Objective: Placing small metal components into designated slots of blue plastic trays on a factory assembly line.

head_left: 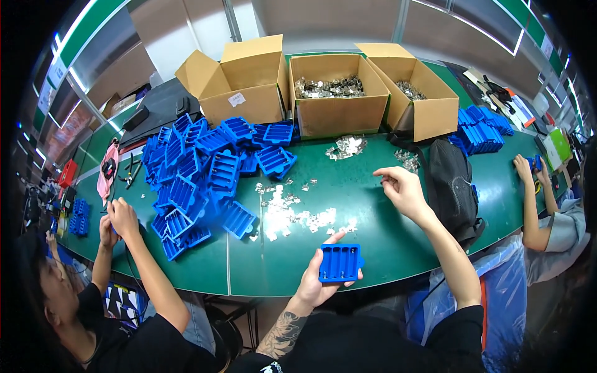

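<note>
In my left hand lies a blue plastic battery holder, with four-sided outline and long parallel slots facing up. My thumb and fingers grip its edges just over the table's near edge; small metal bits show at its slot ends. Up and to the right, my right hand hovers above the green table with thumb and fingers pinched together; whatever they hold is too small to make out. Loose shiny metal contact pieces lie scattered beyond the holder. A heap of similar blue battery holders rises to the left.
Along the back stand an open carton and two cartons of metal parts, one central, one right. A black bag lies right of my right hand. Co-workers sit left and right. More blue holders are stacked far right.
</note>
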Demonstrator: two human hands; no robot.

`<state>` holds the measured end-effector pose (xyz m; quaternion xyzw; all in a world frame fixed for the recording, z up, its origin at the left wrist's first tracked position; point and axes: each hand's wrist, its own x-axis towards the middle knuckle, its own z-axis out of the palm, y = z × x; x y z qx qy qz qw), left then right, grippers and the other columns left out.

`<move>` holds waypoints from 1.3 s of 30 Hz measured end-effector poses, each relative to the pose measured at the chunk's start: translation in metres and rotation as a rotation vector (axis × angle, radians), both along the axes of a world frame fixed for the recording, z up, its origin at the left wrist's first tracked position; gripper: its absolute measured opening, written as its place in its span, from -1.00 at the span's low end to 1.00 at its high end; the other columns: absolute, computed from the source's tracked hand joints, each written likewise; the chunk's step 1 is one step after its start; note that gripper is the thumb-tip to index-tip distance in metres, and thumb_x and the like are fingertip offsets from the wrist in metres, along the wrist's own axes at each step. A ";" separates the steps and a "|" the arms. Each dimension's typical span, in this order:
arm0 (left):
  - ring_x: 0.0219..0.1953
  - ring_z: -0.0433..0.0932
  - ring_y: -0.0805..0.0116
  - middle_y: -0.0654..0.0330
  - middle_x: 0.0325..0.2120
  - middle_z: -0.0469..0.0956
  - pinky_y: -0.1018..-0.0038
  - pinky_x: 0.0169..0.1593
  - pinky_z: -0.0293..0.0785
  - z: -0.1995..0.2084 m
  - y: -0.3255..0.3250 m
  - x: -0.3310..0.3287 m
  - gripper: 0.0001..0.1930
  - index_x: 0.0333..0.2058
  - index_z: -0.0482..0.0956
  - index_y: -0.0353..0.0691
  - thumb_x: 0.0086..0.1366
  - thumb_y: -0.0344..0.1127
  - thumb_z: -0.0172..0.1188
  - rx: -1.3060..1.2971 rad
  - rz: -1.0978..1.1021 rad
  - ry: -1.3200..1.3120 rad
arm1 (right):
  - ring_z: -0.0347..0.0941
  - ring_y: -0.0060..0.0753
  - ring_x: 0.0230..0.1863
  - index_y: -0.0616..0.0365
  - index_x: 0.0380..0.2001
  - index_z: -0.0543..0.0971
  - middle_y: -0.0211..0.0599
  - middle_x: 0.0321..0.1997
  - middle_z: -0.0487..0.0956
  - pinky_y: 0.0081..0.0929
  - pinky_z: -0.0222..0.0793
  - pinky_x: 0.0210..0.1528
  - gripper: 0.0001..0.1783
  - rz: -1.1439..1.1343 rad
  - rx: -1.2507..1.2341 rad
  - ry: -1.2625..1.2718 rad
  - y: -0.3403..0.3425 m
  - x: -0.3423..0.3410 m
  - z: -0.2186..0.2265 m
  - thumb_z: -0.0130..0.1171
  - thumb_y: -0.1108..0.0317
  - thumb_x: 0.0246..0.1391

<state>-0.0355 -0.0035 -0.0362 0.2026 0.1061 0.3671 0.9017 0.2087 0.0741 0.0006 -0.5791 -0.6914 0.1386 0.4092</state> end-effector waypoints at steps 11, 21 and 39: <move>-0.27 0.51 0.12 -0.07 -0.19 0.41 0.44 -0.38 0.38 0.002 -0.001 0.001 -0.36 0.24 -0.11 -0.09 0.32 0.15 -0.32 0.006 0.003 0.016 | 0.48 -0.61 -0.44 0.28 -0.23 0.48 -0.31 -0.41 0.57 -0.66 0.40 -0.34 -0.78 0.112 -0.191 0.320 -0.032 0.001 -0.005 0.03 0.63 -0.01; -0.27 0.51 0.11 -0.07 -0.19 0.40 0.45 -0.39 0.37 0.002 0.000 0.001 -0.36 0.22 -0.07 -0.07 0.29 0.16 -0.24 -0.004 0.007 0.052 | 0.44 -0.67 -0.33 0.25 -0.06 0.37 -0.21 -0.24 0.54 -0.72 0.36 -0.32 -0.62 0.222 -0.309 0.444 -0.051 -0.022 0.013 0.01 0.63 -0.02; -0.24 0.49 0.18 0.03 -0.13 0.36 0.44 -0.30 0.37 0.000 -0.002 0.005 -0.41 0.23 -0.09 -0.12 0.35 0.08 -0.30 0.048 0.025 0.108 | 0.48 -0.36 -0.48 0.14 -0.41 0.58 -0.33 -0.52 0.55 -0.48 0.34 -0.42 -0.78 0.293 0.084 -0.016 -0.075 -0.064 0.027 0.28 0.51 -0.26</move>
